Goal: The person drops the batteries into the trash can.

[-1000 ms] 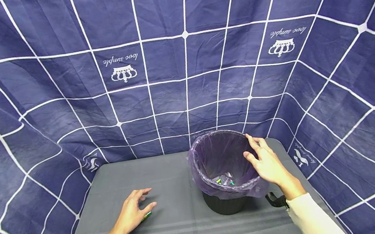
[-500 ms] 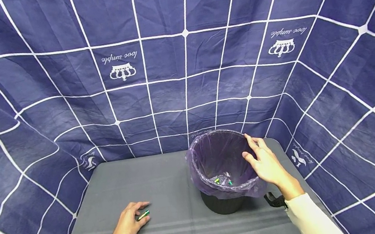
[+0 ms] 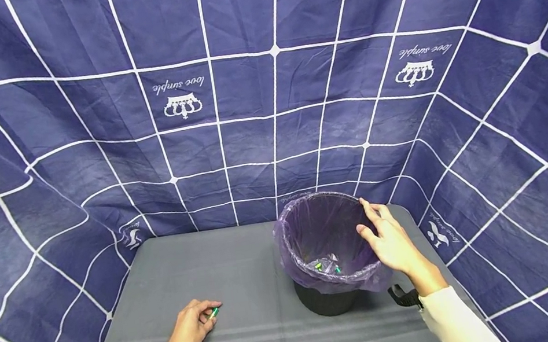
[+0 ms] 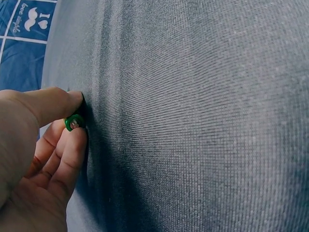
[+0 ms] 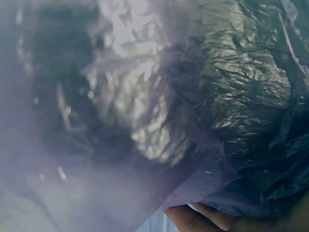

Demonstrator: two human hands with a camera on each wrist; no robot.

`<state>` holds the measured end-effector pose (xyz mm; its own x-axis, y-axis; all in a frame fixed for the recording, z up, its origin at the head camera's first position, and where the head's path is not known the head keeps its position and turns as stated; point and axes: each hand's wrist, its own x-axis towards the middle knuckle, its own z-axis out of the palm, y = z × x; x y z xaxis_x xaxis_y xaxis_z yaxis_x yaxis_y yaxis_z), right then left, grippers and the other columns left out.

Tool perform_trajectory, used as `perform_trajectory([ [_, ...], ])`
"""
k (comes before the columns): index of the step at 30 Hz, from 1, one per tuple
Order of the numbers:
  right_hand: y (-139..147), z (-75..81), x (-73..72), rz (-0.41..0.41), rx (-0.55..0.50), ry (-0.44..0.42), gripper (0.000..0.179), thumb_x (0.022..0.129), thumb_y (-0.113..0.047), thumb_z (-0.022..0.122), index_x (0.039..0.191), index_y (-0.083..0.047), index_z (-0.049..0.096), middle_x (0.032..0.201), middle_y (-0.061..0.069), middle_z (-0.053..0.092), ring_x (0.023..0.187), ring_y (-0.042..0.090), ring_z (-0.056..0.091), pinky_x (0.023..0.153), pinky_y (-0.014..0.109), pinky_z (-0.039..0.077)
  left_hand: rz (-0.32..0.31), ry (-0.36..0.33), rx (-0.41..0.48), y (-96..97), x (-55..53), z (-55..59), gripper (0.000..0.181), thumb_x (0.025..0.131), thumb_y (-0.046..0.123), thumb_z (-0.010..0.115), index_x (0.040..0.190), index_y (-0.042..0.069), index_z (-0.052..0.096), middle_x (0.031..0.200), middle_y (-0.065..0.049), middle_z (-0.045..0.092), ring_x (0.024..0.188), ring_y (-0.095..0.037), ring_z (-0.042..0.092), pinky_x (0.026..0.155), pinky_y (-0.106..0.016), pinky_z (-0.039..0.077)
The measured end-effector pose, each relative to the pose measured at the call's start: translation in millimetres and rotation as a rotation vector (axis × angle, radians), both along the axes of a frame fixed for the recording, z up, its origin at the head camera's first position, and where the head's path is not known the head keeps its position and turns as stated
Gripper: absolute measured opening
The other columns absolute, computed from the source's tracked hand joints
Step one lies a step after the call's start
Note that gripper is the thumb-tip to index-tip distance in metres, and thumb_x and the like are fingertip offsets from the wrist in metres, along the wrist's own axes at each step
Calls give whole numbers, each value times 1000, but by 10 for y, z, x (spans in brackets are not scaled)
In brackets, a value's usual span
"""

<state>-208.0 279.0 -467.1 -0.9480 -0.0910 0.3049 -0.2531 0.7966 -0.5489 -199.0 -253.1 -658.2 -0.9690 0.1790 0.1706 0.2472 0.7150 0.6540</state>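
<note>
A small green battery (image 3: 214,312) with a metal end is pinched between the thumb and fingers of my left hand (image 3: 191,329), low over the grey table on the left. In the left wrist view the round end of the battery (image 4: 74,123) shows between thumb and fingertips. My right hand (image 3: 393,242) rests on the right rim of a black trash bin (image 3: 326,299), the thumb reaching over the inside. A purple bag (image 3: 298,270) lines the bin and folds over its rim. The bag (image 5: 145,106) fills most of the right wrist view, with a few fingers at the bottom.
Inside the bin lie small yellow-green (image 3: 318,266) and green pieces (image 3: 337,270) on the crumpled liner. A grey cloth covers the table (image 3: 234,258). Blue curtains with white grid lines (image 3: 248,139) enclose the back and both sides. Black straps circle both wrists.
My left hand has drawn back slightly and closed its fingers on the battery, which lay on the table beside the thumb before. The right hand stays on the bin's rim.
</note>
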Motion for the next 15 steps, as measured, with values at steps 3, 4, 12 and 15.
perform_trajectory([
  [3,0,16,-1,-2,-3,5,70,119,-28,59,180,-2,38,171,33,48,156,61,54,123,80,47,-2,15,4,5,-4,-24,37,85,-8,97,112,15,90,91,6,68,75,1,59,72,-21,55],
  [4,0,21,0,-2,-2,4,70,119,-28,59,180,-2,38,171,33,48,156,61,54,123,80,47,-3,15,8,6,-7,-28,36,85,-8,97,112,15,90,90,6,68,75,2,59,72,-21,55],
  [12,2,10,6,1,-1,3,71,119,-29,59,181,-2,38,170,33,49,155,62,55,123,81,48,0,-16,25,-1,-4,-24,33,86,-8,95,110,15,90,91,5,68,75,4,57,72,-21,55],
  [15,2,2,9,1,0,3,71,119,-30,59,180,-3,38,170,33,49,155,63,55,122,81,48,5,-23,23,-6,-3,-24,33,87,-7,96,111,15,90,91,6,68,75,4,57,72,-21,55],
])
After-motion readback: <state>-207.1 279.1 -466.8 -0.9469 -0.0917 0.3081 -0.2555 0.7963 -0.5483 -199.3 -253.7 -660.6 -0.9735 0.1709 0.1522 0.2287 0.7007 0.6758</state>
